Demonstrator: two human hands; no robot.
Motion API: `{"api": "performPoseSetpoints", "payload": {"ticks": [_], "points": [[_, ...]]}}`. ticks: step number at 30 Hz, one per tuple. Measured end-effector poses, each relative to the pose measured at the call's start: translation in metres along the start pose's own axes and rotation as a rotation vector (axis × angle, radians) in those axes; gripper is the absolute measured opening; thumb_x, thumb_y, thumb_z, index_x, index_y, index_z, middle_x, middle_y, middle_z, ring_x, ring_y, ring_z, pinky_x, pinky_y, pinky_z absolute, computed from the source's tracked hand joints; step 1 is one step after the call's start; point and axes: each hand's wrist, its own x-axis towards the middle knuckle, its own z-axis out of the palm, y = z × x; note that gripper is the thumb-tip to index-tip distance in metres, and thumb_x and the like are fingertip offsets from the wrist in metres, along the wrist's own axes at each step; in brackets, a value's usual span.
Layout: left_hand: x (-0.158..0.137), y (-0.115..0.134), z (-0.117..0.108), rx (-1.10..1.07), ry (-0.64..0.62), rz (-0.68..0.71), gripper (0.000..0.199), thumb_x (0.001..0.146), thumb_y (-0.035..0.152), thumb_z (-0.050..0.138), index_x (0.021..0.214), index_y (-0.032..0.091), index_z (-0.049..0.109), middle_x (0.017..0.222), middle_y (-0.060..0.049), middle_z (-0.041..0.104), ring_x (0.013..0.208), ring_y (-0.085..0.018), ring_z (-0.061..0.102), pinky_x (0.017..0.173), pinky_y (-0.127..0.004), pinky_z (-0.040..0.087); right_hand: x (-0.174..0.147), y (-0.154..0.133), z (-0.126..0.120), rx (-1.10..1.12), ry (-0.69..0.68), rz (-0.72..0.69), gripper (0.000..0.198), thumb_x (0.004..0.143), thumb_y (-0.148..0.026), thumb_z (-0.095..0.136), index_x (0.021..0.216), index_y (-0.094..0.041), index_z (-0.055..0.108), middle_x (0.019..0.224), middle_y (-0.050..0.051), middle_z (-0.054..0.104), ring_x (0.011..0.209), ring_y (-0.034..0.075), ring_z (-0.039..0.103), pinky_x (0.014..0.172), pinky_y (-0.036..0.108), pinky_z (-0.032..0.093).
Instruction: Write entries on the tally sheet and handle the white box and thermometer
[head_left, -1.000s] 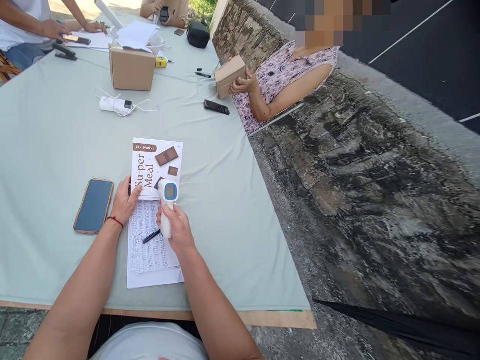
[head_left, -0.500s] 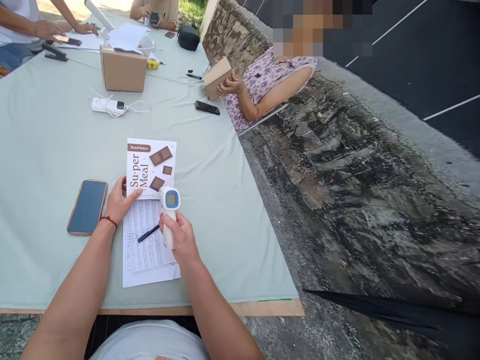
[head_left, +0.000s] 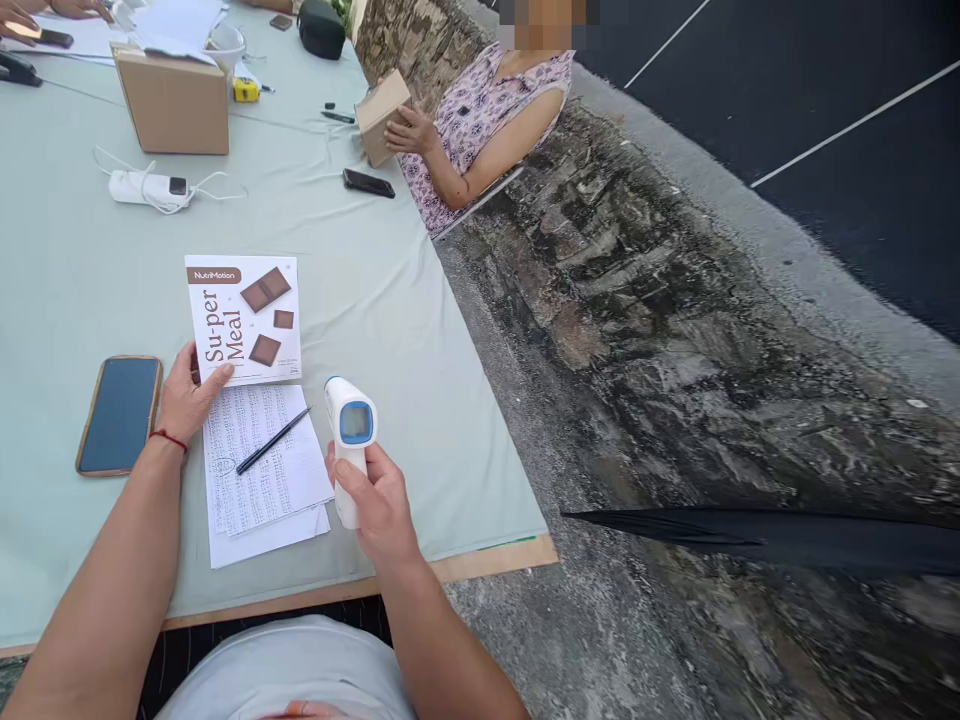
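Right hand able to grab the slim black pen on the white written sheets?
Probably not as is: the right hand is wrapped around a white pistol-shaped thermometer, though the pen lies close by, uncovered.

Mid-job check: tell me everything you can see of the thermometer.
The thermometer is white, gun-shaped and looks like plastic, with a rounded head, a blue front edge and a handle below. Its grey screen, rimmed in blue, faces the wearer; no reading can be made out. The right hand grips the handle, thumb across it, holding it roughly upright to the right of the papers.
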Motion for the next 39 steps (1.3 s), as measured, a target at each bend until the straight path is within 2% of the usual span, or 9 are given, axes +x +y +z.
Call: {"api": "performPoseSetpoints", "payload": {"ticks": [6,10,15,19,23,25,29,33,39], "points": [[0.001,-0.002,-0.003,0.032,0.002,0.018,0.072,0.076,0.071,0.068,0.129,0.023,0.060,0.124,-0.010,0.069,0.110,-0.034,0.067,0.093,-0.052,0.057,0.004,0.001,-0.009,-0.114,0.016,-0.027,0.041,0.080,-0.054,0.070,0.104,-0.021,0.070,0.086,0.002,0.066,0.076,0.017,0.056,0.072,0.031,0.047],[0.004,-0.016,0.001,-0.084,-0.017,0.056,0.083,0.073,0.069,0.075,0.137,0.021,0.053,0.127,-0.014,0.068,0.113,-0.035,0.067,0.097,-0.053,0.055,0.026,0.021,-0.032,-0.543,0.182,-0.103,0.056,0.076,-0.053,0.070,0.123,-0.022,0.067,0.110,0.008,0.069,0.100,0.026,0.062,0.085,0.037,0.050],[0.004,-0.034,0.010,-0.227,0.005,0.148,0.094,0.072,0.066,0.080,0.146,0.022,0.041,0.132,-0.017,0.064,0.118,-0.034,0.065,0.103,-0.055,0.052,0.052,0.059,-0.066,-1.078,0.358,-0.149,0.057,0.078,-0.047,0.063,0.129,-0.021,0.064,0.106,0.010,0.067,0.099,0.028,0.062,0.080,0.039,0.049],[0.003,-0.039,0.014,-0.190,0.038,0.256,0.095,0.075,0.061,0.081,0.151,0.024,0.036,0.144,-0.017,0.056,0.131,-0.035,0.057,0.111,-0.055,0.046,0.058,0.074,-0.080,-1.186,0.398,-0.234,0.050,0.082,-0.047,0.061,0.124,-0.022,0.065,0.103,0.010,0.067,0.097,0.028,0.060,0.078,0.039,0.048],[0.002,-0.035,0.013,-0.189,-0.045,0.272,0.096,0.079,0.060,0.077,0.155,0.024,0.029,0.149,-0.016,0.051,0.132,-0.035,0.056,0.111,-0.054,0.048,0.057,0.073,-0.077,-1.239,0.450,-0.413,0.042,0.084,-0.043,0.063,0.119,-0.021,0.068,0.106,0.014,0.062,0.099,0.031,0.057,0.083,0.046,0.048],[0.002,-0.031,0.012,-0.163,-0.095,0.284,0.092,0.081,0.057,0.075,0.154,0.024,0.030,0.147,-0.015,0.053,0.131,-0.034,0.057,0.112,-0.053,0.048,0.057,0.070,-0.068,-1.214,0.407,-0.541,0.034,0.089,-0.037,0.061,0.119,-0.023,0.068,0.106,0.013,0.061,0.100,0.030,0.057,0.085,0.047,0.048],[0.000,-0.025,0.009,-0.081,-0.107,0.268,0.088,0.082,0.045,0.076,0.155,0.026,0.030,0.145,-0.012,0.056,0.135,-0.036,0.053,0.115,-0.055,0.044,0.063,0.070,-0.040,-1.177,0.079,-0.695,0.031,0.097,-0.024,0.050,0.123,-0.025,0.068,0.100,0.010,0.060,0.094,0.025,0.056,0.083,0.042,0.049],[-0.003,-0.025,0.008,-0.006,-0.097,0.183,0.102,0.073,0.031,0.081,0.157,0.029,0.023,0.149,-0.010,0.052,0.137,-0.036,0.051,0.115,-0.057,0.043,0.074,0.076,-0.020,-1.271,-0.046,-0.671,0.042,0.095,-0.013,0.046,0.129,-0.026,0.067,0.100,0.010,0.057,0.087,0.023,0.051,0.077,0.039,0.045],[-0.005,-0.020,0.011,0.020,-0.102,0.133,0.111,0.064,0.022,0.084,0.157,0.031,0.023,0.146,-0.011,0.053,0.137,-0.039,0.049,0.113,-0.061,0.040,0.074,0.071,-0.026,-1.319,-0.171,-0.667,0.028,0.096,-0.012,0.050,0.103,-0.026,0.074,0.091,0.007,0.057,0.084,0.021,0.051,0.074,0.035,0.040]]}}
